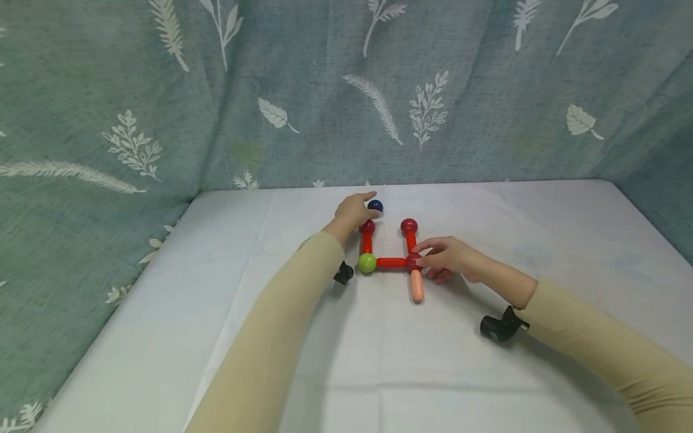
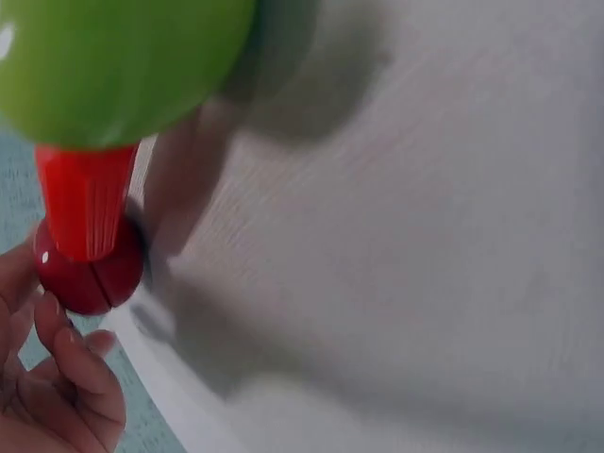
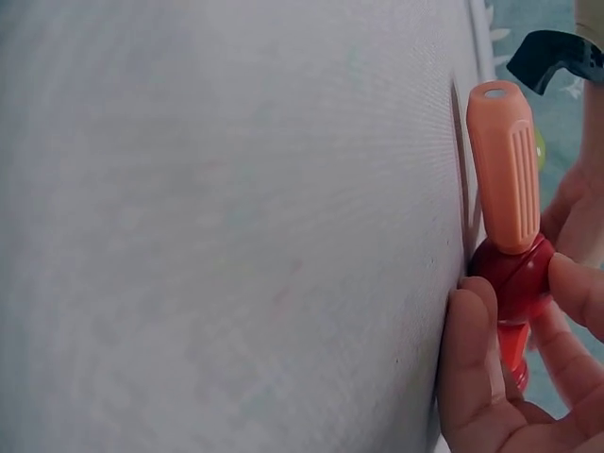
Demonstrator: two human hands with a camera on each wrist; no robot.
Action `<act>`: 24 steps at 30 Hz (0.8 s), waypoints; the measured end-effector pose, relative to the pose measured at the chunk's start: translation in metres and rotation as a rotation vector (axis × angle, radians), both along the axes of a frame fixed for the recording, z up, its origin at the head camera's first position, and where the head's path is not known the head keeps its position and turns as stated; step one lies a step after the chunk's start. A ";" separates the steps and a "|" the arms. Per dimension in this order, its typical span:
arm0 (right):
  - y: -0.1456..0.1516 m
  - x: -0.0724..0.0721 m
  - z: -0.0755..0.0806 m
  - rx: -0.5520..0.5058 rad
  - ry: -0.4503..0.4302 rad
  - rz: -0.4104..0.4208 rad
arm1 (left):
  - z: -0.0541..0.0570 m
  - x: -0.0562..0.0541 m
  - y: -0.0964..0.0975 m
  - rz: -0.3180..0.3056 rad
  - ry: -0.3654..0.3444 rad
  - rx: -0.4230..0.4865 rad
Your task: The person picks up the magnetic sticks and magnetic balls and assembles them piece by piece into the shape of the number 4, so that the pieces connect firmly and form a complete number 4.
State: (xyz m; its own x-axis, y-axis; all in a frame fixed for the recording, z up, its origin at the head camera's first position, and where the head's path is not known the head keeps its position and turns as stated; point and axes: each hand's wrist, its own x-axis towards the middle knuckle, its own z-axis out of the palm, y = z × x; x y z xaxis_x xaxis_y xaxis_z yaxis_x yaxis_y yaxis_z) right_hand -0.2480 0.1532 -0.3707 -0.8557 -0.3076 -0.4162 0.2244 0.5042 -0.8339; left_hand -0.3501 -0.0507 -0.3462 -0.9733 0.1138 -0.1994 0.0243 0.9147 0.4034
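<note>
My left hand (image 1: 354, 209) reaches to the back, thumb and forefinger around a dark blue ball (image 1: 375, 207); whether they grip it is unclear. In the left wrist view its curled fingers (image 2: 80, 368) are beside a red ball (image 2: 90, 274), and the blue ball is hidden. A red rod (image 1: 367, 243) joins that ball to a green ball (image 1: 367, 263). My right hand (image 1: 449, 258) pinches another red ball (image 3: 514, 278) between thumb and fingers. From this ball a peach rod (image 3: 505, 170) points toward me, and a red rod (image 1: 391, 263) runs left to the green ball.
A third red ball (image 1: 409, 226) tops a rod behind the right hand's ball. The white-covered table (image 1: 433, 367) meets a green leaf-patterned curtain (image 1: 303, 90) at the back and left. Black wrist cameras (image 1: 500, 328) hang below both forearms.
</note>
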 end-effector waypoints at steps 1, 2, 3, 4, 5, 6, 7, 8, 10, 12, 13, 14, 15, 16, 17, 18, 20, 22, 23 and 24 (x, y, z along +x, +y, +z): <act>0.000 0.000 0.000 0.002 -0.003 -0.002 | 0.000 0.000 -0.001 -0.006 -0.002 0.003; -0.001 0.000 0.000 0.005 -0.006 -0.004 | -0.001 -0.001 -0.002 -0.014 -0.005 0.005; -0.001 0.000 0.000 0.008 -0.009 -0.006 | -0.001 -0.001 -0.003 -0.021 -0.010 0.005; -0.001 0.001 0.000 0.011 -0.011 -0.006 | -0.002 -0.001 -0.003 -0.028 -0.015 0.005; -0.001 0.001 0.000 0.013 -0.013 -0.006 | -0.002 -0.002 -0.003 -0.033 -0.021 0.006; -0.001 0.001 0.000 0.015 -0.013 -0.006 | -0.003 -0.002 -0.003 -0.040 -0.023 0.003; -0.001 0.001 0.000 0.014 -0.013 -0.008 | -0.003 -0.002 -0.003 -0.048 -0.021 -0.002; 0.000 0.001 0.000 0.015 -0.014 -0.009 | -0.004 -0.002 -0.003 -0.054 -0.017 -0.006; -0.001 0.001 0.001 0.016 -0.009 -0.005 | -0.005 -0.002 -0.002 -0.059 0.004 -0.014; -0.001 0.001 0.001 0.016 -0.008 -0.004 | -0.006 -0.002 -0.001 -0.052 0.031 -0.012; -0.001 0.001 0.001 0.014 -0.007 -0.003 | -0.007 -0.001 0.000 -0.047 0.046 -0.010; -0.001 0.001 0.002 0.015 -0.006 -0.002 | -0.007 -0.001 0.001 -0.039 0.057 -0.006; -0.001 0.001 0.002 0.014 -0.005 -0.001 | -0.007 -0.001 0.001 -0.031 0.066 -0.001; -0.001 0.001 0.002 0.013 -0.005 0.000 | -0.006 -0.001 0.002 -0.026 0.074 0.003; -0.001 0.001 0.002 0.013 -0.007 0.000 | -0.006 -0.001 0.002 -0.021 0.078 0.006; 0.000 0.001 0.002 0.011 -0.007 0.000 | -0.006 -0.001 0.003 -0.019 0.082 0.006; 0.000 0.001 0.002 0.009 -0.009 -0.002 | -0.006 -0.001 0.003 -0.017 0.085 0.013; 0.000 0.000 0.002 0.009 -0.007 0.000 | -0.007 -0.001 0.003 -0.016 0.090 0.033; 0.001 0.000 0.002 0.008 -0.007 0.002 | -0.008 -0.001 0.002 -0.012 0.094 0.049; 0.001 0.000 0.001 0.007 -0.006 0.004 | -0.008 -0.001 0.002 -0.008 0.098 0.067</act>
